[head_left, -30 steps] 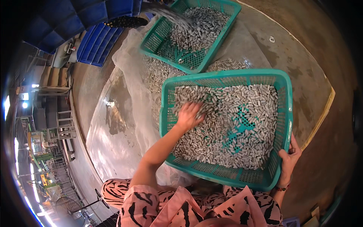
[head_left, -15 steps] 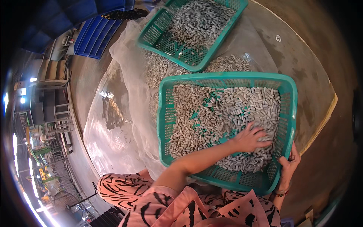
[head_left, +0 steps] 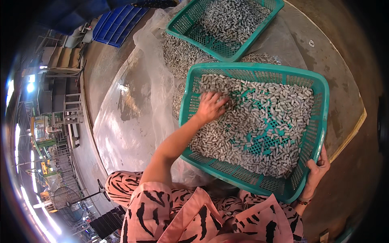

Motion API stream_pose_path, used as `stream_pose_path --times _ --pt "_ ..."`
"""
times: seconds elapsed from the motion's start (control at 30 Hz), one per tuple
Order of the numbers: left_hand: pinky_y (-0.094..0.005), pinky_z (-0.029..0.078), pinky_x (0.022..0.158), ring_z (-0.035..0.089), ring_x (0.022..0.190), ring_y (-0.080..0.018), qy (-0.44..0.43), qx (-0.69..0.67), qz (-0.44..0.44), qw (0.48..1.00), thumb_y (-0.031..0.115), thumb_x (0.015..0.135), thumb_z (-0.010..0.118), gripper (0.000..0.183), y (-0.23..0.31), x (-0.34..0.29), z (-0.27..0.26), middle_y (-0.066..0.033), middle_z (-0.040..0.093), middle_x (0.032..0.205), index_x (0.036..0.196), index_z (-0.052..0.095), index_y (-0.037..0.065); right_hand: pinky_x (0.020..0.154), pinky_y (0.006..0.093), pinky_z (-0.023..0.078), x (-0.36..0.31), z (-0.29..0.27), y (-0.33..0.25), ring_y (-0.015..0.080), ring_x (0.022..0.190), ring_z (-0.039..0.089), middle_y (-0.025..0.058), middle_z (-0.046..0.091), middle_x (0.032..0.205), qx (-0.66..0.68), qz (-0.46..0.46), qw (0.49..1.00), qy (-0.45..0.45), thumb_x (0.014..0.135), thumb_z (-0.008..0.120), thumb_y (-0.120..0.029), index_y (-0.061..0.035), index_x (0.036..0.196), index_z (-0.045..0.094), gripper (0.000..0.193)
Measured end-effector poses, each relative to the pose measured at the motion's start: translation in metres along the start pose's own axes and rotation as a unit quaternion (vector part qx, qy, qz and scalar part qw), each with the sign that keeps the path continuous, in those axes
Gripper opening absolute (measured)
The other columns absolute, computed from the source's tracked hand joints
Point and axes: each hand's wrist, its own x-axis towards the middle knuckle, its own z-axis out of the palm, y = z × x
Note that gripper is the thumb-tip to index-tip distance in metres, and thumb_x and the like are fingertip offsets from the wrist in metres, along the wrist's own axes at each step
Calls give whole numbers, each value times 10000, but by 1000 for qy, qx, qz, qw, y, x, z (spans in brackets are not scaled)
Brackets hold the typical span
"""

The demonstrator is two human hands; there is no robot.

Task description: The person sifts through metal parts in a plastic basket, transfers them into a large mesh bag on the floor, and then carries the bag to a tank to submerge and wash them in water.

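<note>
2 bare hands work at 1 green rectangular plastic mesh basket (head_left: 259, 69), which sits just in front of the person's lap, turned slightly, with small grey cylindrical pellets (head_left: 223, 137) spread over its floor. the left hand (head_left: 212, 107) reaches into the basket's left part, fingers loosely spread and bent down among the pellets; i cannot tell whether they pinch any. the right hand (head_left: 317, 172) grips the right wall near the close corner. 1 second green mesh basket (head_left: 259, 34) of grey pellets stands just beyond, beside loose pellets (head_left: 178, 52) on a clear plastic sheet (head_left: 156, 91). a hard sweep could throw pellets over the left rim, and if the right hand slips, the basket, held on 1 side only, could shift or tip.
</note>
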Motion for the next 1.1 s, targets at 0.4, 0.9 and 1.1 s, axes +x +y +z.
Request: stream_pose_path --times 0.4,0.9,1.1 --pt "-494 325 842 381 1057 -319 -95 -285 76 951 204 579 741 723 186 9 16 -103 434 1109 1245 465 254 653 166 412 13 -3 8 78 741 526 48 596 984 -50 18 999 7 622 487 28 104 1283 420 669" --pt "-470 378 899 347 1170 -389 -215 -157 -43 963 172 649 683 512 64 30 -18 -131 469 1156 1134 522 139 721 153 386 11 2 6 52 794 522 19 589 971 -15 47 999 19 579 433 84 99 1257 455 679" --pt "-391 474 760 591 873 -286 -215 -217 -15 952 182 743 690 296 21 123 -105 -160 602 1006 1013 623 79 575 156 320 11 -8 18 26 627 372 -50 489 741 -47 51 997 42 563 507 -9 76 1214 518 656"
